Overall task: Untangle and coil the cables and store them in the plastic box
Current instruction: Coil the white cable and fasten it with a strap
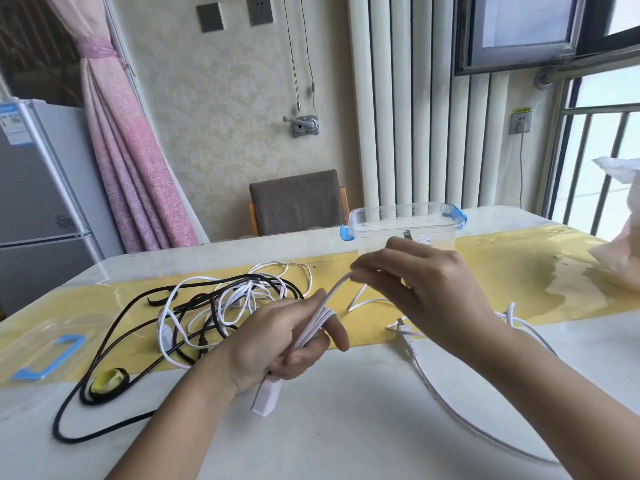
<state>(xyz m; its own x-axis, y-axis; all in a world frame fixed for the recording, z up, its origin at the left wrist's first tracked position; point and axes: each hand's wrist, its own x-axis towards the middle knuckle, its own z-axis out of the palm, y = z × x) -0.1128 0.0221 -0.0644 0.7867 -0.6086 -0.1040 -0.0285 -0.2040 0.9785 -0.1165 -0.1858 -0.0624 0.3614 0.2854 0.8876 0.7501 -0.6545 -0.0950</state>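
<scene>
My left hand (277, 344) grips several loops of a white cable (320, 315), and a white plug block (266, 398) hangs below the fist. My right hand (419, 289) pinches the same cable a little above and to the right; its slack runs down across the table (467, 420). A tangle of black and white cables (221, 306) lies to the left. The clear plastic box (401, 221) with blue clips stands open behind my right hand.
The box's clear lid with a blue clip (52, 358) lies at the left edge. A black cable with a yellow strap (105, 382) curls near it. A plastic bag (620, 258) sits at the right; a chair (298, 202) stands behind the table.
</scene>
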